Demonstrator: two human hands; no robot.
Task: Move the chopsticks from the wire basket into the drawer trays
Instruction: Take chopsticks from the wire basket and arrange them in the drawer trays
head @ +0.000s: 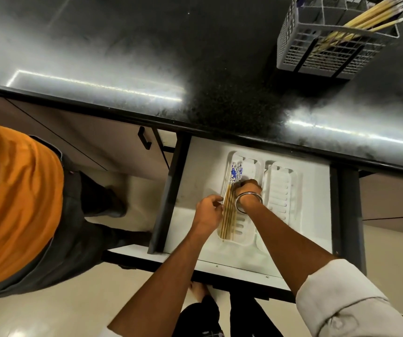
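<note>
You are reaching both hands into the open white drawer [195,166], where two moulded white plastic trays with ribbed, slotted floors are lying side by side. Your left hand [209,211] is curling its fingers at the left rim of the left tray [246,235], touching the bundle of chopsticks [229,210] lying along that tray's left side; whether it is actually pinching them you cannot tell from here. Your right hand [250,190], wearing one shiny metal bangle [247,201] at the wrist, is bending its fingers down onto the same bundle, just beyond your left hand. The sticks are slim pale wood with blue-patterned tops; their count is blurred. The right tray [280,190] is sitting just right of your right wrist. Well beyond your hands, on the speckled black counter [219,93], one grey wire basket [326,47] is holding more chopsticks [370,18], leaning.
</note>
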